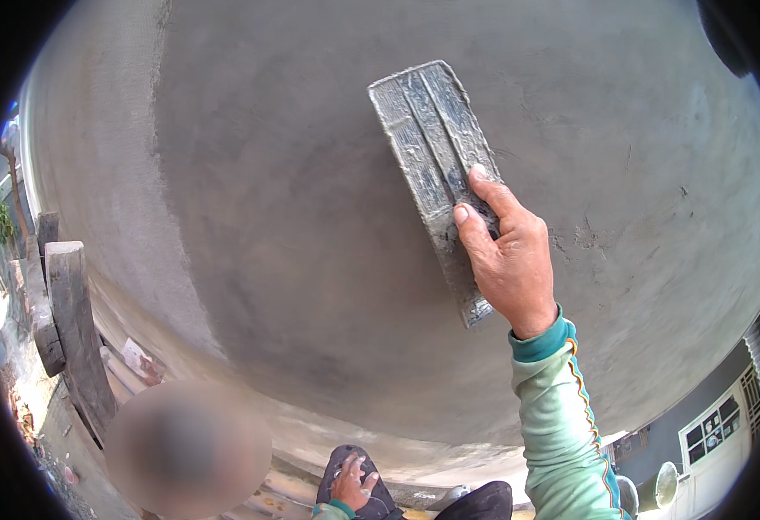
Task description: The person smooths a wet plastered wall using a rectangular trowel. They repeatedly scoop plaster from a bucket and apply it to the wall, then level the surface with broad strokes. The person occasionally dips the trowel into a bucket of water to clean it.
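Note:
My right hand [517, 264] grips a long rectangular plastering float [423, 121], its fingers and thumb closed round the middle of it. Grey mortar cakes the float's ridged back, and its face lies against the wall; the handle is hidden by my hand. Damp grey plaster [302, 217] covers most of the wall, with a paler, drier-looking strip [129, 173] along the left. Low in the view, my left hand [351, 481] rests with fingers spread on my dark-trousered knee [338, 459], holding nothing.
Rough wooden planks [77, 321] stand upright at the left. A blurred round patch [188, 446] hides part of the lower left. Lower right, beyond my sleeve, are pale round-mouthed objects [657, 487] and a white door with dark panes [714, 433].

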`<state>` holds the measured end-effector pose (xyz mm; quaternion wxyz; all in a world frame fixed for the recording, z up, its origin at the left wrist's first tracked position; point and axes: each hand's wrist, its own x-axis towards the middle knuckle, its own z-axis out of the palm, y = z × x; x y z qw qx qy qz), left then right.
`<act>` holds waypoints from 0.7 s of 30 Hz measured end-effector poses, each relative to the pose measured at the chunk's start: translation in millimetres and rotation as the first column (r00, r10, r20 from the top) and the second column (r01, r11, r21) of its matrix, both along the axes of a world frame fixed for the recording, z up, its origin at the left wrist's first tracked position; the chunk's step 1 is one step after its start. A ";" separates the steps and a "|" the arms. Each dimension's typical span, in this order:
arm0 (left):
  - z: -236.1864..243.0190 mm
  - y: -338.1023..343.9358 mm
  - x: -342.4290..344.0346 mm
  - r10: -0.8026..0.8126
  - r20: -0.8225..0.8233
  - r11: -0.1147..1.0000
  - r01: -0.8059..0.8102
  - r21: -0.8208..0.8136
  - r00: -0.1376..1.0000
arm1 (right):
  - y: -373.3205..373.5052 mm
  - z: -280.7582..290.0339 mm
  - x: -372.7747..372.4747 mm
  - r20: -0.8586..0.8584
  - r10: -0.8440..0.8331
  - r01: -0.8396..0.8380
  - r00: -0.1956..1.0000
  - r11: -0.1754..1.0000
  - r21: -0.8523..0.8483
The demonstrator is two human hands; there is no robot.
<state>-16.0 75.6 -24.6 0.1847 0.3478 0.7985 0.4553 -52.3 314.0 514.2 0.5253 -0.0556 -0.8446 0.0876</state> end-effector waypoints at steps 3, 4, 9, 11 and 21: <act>6.0 -0.3 -2.2 0.016 0.006 1.000 -0.016 0.001 1.000 | -29.0 6.3 -49.3 0.162 -0.145 0.117 0.976 0.978 0.172; 9.4 -1.4 -2.8 0.021 0.008 1.000 -0.021 -0.001 1.000 | -43.9 6.3 -64.3 0.215 -0.215 0.167 0.952 0.961 0.222; 0.4 -3.6 -11.6 0.058 -0.017 0.998 -0.058 0.036 0.998 | -61.7 -75.1 -106.6 0.692 -0.243 -0.128 0.680 0.890 0.438; 2.1 -10.2 -11.3 0.089 -0.089 0.995 -0.084 0.059 0.992 | -65.1 -89.8 -81.7 0.767 -0.238 -0.161 0.596 0.900 0.405; -0.2 -1.7 -3.7 0.026 -0.011 0.999 -0.025 0.027 1.000 | 57.1 36.9 79.2 -0.040 -0.015 0.017 0.999 0.999 0.045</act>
